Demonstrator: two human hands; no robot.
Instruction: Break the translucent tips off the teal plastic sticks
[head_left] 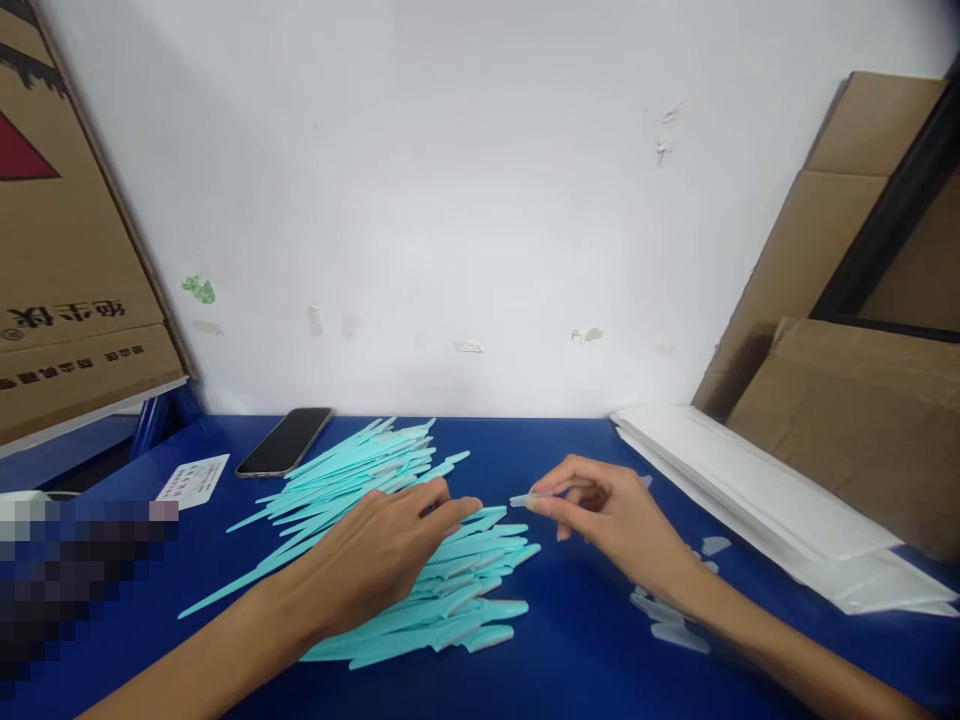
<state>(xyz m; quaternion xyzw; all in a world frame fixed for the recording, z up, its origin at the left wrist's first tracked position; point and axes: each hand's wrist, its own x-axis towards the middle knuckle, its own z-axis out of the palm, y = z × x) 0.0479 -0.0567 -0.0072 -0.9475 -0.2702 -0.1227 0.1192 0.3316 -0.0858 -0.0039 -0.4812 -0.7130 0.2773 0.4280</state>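
Note:
Many turquoise eyebrow razors (pixel 457 582) lie in a loose pile on the blue table. My left hand (pixel 409 535) is closed over the pile, its thumb and forefinger around one turquoise eyebrow razor (pixel 489 518) whose head points right. Its palm hides part of the pile. Just right of that head, my right hand (pixel 592 500) pinches a small translucent blade cap (pixel 519 500) between thumb and fingertips. A narrow gap seems to separate cap and razor. Several similar clear caps (pixel 679 636) lie beneath and beside my right forearm, which partly covers them.
A second group of razors (pixel 360 460) lies farther back, near a phone (pixel 286 442) and a printed card (pixel 193 481). White sheets or bags (pixel 757 500) lie along the right. Cardboard (pixel 75 230) stands left, more cardboard (pixel 862 420) right; a white wall (pixel 480 200) is behind.

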